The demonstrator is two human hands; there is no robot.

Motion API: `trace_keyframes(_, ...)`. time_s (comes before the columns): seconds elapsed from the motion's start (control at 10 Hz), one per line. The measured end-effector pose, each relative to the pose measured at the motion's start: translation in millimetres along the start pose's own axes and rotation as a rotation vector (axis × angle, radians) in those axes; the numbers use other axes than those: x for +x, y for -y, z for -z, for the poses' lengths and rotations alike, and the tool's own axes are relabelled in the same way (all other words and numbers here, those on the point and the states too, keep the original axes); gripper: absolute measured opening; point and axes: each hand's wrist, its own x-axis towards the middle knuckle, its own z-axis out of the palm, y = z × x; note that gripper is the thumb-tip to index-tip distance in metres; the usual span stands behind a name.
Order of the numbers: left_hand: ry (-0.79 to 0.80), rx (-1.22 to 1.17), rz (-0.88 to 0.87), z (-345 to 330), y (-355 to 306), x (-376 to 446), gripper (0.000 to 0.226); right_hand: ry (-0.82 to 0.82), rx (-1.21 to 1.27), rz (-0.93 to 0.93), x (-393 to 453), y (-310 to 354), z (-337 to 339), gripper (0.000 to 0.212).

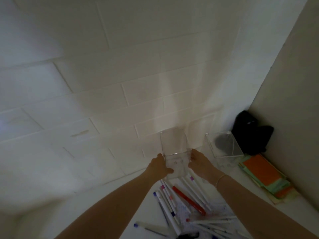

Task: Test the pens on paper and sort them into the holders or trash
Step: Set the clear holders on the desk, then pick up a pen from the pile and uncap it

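Observation:
A clear square holder (175,149) stands on the white table by the wall. My left hand (159,165) grips its left side and my right hand (201,163) grips its right side. A second clear holder (224,146) stands to the right, nothing visible in it. Several white pens (170,202) with coloured caps lie scattered on the table below my hands, with a red marker (189,200) among them. Under the pens lies a sheet of paper (222,208) with scribbles on it.
A black object (250,133) sits in the back right corner. A stack of coloured paper (264,176), orange and green, lies along the right wall. The white brick wall (103,100) rises directly behind the holders.

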Motion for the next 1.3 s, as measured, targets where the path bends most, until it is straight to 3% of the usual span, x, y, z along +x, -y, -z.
trace_keyframes(0.1, 0.204, 0.114, 0.117, 5, -5, -13, 0.036, 0.009, -0.046, -0.082, -12, -1, 0, 0.060)
trace_keyframes(0.2, 0.377, 0.218, 0.164, 5, 0, -28, 0.023, 0.019, -0.128, -0.130, -28, -7, 1, 0.057)
trace_keyframes(0.3, 0.449, 0.172, 0.132, -7, 7, -42, 0.029, 0.027, -0.186, -0.150, -52, -19, 3, 0.044)
trace_keyframes(0.4, 0.411, 0.056, -0.041, -25, 9, -55, 0.026, 0.009, -0.136, -0.078, -64, -31, -4, 0.022)
trace_keyframes(0.5, 0.251, -0.024, -0.269, -44, 8, -66, 0.020, -0.073, -0.036, 0.050, -78, -34, -14, 0.039)
trace_keyframes(0.6, 0.173, -0.161, -0.445, -57, 9, -79, 0.015, -0.102, -0.120, 0.251, -96, -38, -22, 0.038)
trace_keyframes(0.8, 0.140, 0.248, -0.803, -70, 58, -121, 0.013, -0.089, -0.516, 0.484, -157, -71, -51, 0.030)
trace_keyframes(0.9, 0.181, 0.401, -0.857, -82, 92, -152, 0.018, -0.156, -0.684, 0.497, -195, -94, -82, 0.024)
trace_keyframes(1.0, 0.172, 0.513, -0.921, -98, 128, -170, 0.031, -0.075, -0.776, 0.456, -230, -115, -116, 0.012)
trace_keyframes(1.1, 0.108, 0.563, -0.998, -115, 155, -169, 0.035, -0.033, -0.875, 0.425, -244, -134, -146, 0.024)
trace_keyframes(1.2, 0.026, 0.534, -1.013, -128, 165, -165, 0.020, -0.094, -0.956, 0.399, -237, -150, -164, 0.037)
trace_keyframes(1.3, -0.049, 0.468, -0.974, -137, 167, -159, 0.009, -0.138, -0.974, 0.428, -222, -160, -172, 0.034)
